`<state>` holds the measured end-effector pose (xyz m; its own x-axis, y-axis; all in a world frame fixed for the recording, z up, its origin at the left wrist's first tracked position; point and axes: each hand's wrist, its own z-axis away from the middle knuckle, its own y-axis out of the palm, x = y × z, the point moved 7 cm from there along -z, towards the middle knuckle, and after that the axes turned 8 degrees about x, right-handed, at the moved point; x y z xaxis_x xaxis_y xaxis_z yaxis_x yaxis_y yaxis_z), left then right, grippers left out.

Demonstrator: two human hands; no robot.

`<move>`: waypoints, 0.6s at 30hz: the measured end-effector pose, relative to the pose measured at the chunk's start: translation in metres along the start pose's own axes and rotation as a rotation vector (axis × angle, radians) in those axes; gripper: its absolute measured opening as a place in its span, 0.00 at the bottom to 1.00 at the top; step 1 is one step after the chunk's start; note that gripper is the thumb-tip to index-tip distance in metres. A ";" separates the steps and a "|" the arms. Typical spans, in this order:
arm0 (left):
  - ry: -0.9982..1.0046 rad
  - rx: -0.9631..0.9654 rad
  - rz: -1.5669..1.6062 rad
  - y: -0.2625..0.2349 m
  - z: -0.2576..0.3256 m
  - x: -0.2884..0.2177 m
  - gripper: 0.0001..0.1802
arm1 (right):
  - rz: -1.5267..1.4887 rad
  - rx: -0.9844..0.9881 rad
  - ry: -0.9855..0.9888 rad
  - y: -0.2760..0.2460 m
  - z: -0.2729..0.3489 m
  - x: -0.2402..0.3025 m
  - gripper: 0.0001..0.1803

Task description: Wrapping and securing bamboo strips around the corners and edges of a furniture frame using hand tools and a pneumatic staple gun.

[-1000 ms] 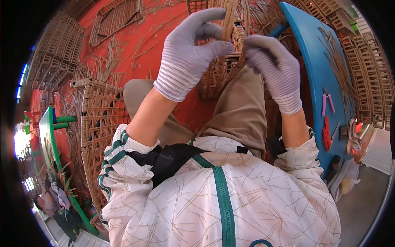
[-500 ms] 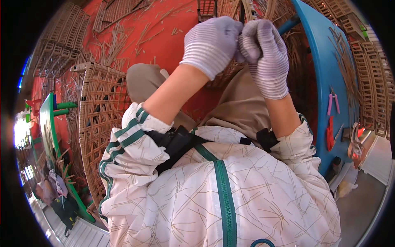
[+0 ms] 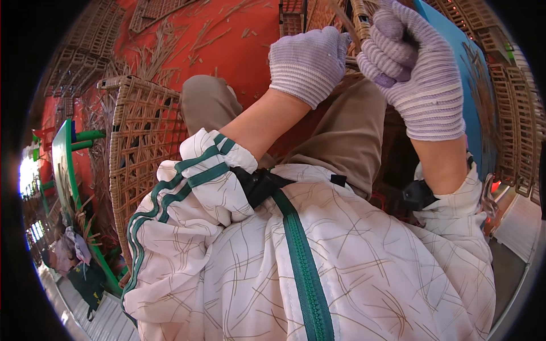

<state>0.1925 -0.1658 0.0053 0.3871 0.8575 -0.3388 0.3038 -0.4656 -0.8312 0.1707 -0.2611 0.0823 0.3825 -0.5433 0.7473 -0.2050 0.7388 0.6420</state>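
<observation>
Both my hands wear white-and-lilac striped knit gloves. My left hand [image 3: 310,65] is closed over my lap, its knuckles up; its fingertips are turned away, and what they grip is hidden. To its right and slightly higher, my right hand [image 3: 424,71] has its fingers curled in. A flat brown weaving strip [image 3: 345,21] runs down from the top edge to the curled fingers of my right hand. Just behind that hand is the corner of a woven brown piece [image 3: 360,20], mostly cut off by the picture's edge.
A woven basket-like panel [image 3: 145,136] stands by my left knee. Loose strips [image 3: 156,54] lie scattered on the red floor [image 3: 239,51]. On the right is a blue table [image 3: 483,131] with strips on it; farther left stands a green-edged table [image 3: 69,165]. Woven racks [image 3: 85,51] are stacked at the far left.
My hands have moved apart: the right one went right and nearer the camera, while the left shifted slightly right. The brown strip and the woven corner now show between them.
</observation>
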 end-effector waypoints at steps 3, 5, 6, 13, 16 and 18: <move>0.030 -0.001 0.006 0.005 0.000 -0.005 0.16 | 0.098 -0.005 -0.051 -0.007 0.000 0.009 0.19; 0.045 0.004 0.018 0.009 -0.001 -0.007 0.16 | 0.260 -0.054 -0.113 -0.010 -0.001 0.018 0.19; 0.071 -0.007 0.035 0.012 0.000 -0.009 0.15 | 0.261 -0.070 -0.113 -0.018 -0.003 0.018 0.19; 0.372 -0.114 0.331 -0.015 0.010 -0.008 0.10 | 0.161 -0.049 -0.124 -0.020 -0.022 0.015 0.19; 0.355 -0.061 0.161 -0.010 0.017 -0.015 0.12 | 0.026 -0.098 -0.101 -0.027 -0.030 0.006 0.20; 0.334 -0.062 0.161 -0.005 0.017 -0.014 0.13 | 0.016 -0.060 -0.124 -0.028 -0.032 0.006 0.20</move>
<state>0.1701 -0.1718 0.0070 0.6939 0.6583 -0.2918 0.2639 -0.6095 -0.7476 0.2075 -0.2724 0.0627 0.2648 -0.5733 0.7754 -0.1547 0.7685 0.6209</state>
